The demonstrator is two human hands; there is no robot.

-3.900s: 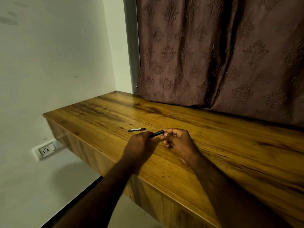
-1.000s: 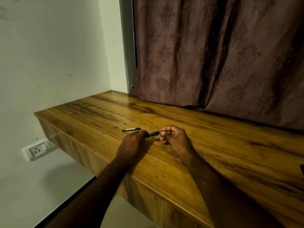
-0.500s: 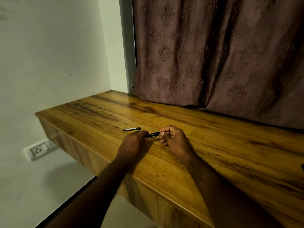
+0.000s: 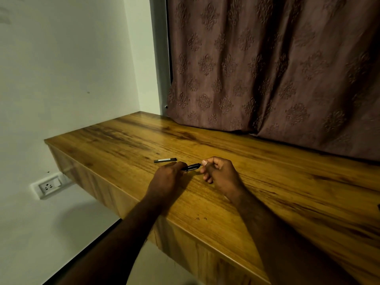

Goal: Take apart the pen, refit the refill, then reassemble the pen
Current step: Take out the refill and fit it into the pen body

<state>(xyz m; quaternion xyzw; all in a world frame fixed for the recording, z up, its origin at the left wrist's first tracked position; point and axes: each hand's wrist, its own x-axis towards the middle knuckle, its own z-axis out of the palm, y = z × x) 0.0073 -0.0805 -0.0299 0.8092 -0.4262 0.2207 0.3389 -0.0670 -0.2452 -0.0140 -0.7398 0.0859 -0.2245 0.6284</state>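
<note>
A black pen barrel (image 4: 191, 167) is held just above the wooden desk (image 4: 267, 182), pointing right. My left hand (image 4: 167, 178) grips its left end, which the fingers hide. My right hand (image 4: 219, 174) pinches the barrel's right tip between thumb and forefinger; what it holds there is too small to make out. A second black pen part (image 4: 165, 160) with a pale stripe lies flat on the desk just beyond my left hand, apart from both hands.
The desk's front edge runs diagonally below my forearms and its left end meets the white wall. A patterned brown curtain (image 4: 277, 68) hangs along the back edge. A wall socket (image 4: 49, 185) sits below the desk at left.
Both hands stay on the pen barrel in nearly the same place. The loose part on the desk has not moved.
</note>
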